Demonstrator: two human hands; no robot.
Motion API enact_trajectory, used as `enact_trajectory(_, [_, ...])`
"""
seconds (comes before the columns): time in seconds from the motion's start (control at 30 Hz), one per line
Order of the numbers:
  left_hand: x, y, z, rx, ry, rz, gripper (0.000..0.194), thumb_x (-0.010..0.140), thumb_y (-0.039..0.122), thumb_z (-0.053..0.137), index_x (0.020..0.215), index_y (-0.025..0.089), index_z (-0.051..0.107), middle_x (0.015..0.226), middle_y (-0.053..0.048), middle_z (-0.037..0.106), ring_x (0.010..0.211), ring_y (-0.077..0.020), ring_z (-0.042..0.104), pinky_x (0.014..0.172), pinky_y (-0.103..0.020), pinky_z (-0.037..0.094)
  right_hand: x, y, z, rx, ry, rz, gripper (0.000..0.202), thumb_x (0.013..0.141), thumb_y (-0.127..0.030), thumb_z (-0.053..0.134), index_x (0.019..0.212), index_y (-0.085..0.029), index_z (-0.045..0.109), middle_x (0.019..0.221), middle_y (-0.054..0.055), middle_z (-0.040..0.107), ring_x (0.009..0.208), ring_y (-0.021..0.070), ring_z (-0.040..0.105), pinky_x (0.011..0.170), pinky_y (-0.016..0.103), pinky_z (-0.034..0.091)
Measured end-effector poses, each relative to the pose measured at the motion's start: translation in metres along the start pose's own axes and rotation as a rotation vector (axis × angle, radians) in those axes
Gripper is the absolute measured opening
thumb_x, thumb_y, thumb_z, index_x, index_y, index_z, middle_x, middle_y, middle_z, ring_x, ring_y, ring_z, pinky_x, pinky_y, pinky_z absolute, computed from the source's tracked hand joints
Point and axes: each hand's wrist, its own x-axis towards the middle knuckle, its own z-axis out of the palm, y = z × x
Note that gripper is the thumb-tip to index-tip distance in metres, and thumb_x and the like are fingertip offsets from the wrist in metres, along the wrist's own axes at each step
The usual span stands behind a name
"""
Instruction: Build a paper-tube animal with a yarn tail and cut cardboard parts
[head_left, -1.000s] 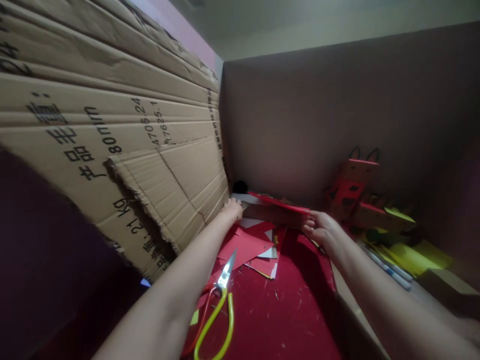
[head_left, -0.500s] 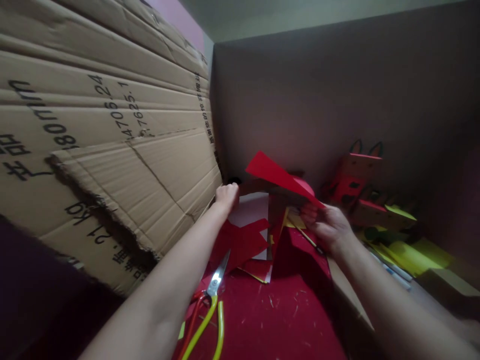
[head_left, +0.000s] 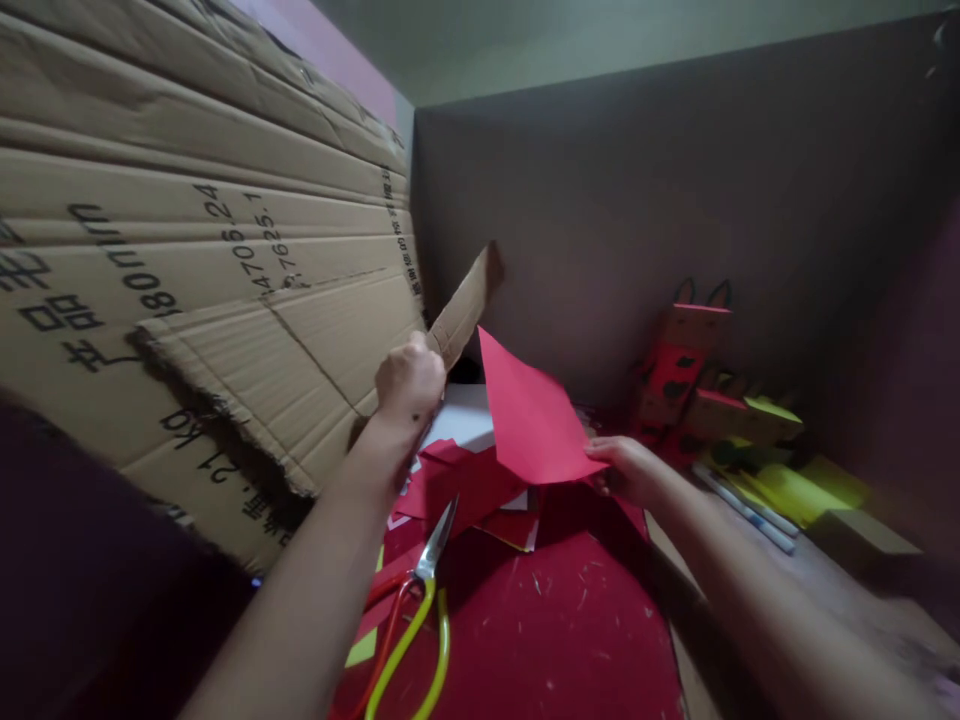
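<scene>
Paper (head_left: 532, 415), red and slightly curved, is over the scraps (head_left: 472, 490), its near right corner pinched in the grip of the right hand (head_left: 626, 468), while the left hand (head_left: 411, 376) curls tight round a cardboard strip (head_left: 466, 308). A light pinch should avoid creases; best hold both pieces apart from the scissors (head_left: 427, 572).

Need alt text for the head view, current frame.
A person's left hand grips a cardboard strip while the right hand holds up a red sheet by its edge. Below, scissors with red and yellow handles lie on a red surface near red paper pieces; a large printed cardboard panel is at the picture's left.
</scene>
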Motion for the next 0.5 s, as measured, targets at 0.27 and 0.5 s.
enact_trajectory(0.27, [-0.045,0.006,-0.024,0.089,0.365,0.204,0.024,0.087,0.026,0.033,0.097,0.016,0.053,0.084,-0.008,0.064,0.066,-0.0249,0.063,0.049,-0.030,0.039,0.000,0.026,0.061,-0.216,0.167,0.039,0.026,0.087,-0.030,0.051,0.107,-0.014,0.054,0.099,0.006,0.059,0.078,0.0148,0.060,0.066,0.032,0.052])
enact_trajectory(0.5, [-0.070,0.001,0.019,0.200,-0.033,0.375,0.031,0.090,0.020,0.022,0.101,0.013,0.050,0.092,-0.014,0.059,0.074,-0.0267,0.063,0.054,-0.032,0.045,0.016,0.029,0.068,-0.081,0.132,-0.085,0.026,0.087,-0.030,0.051,0.108,-0.015,0.054,0.105,0.006,0.058,0.084,0.0164,0.059,0.071,0.035,0.051])
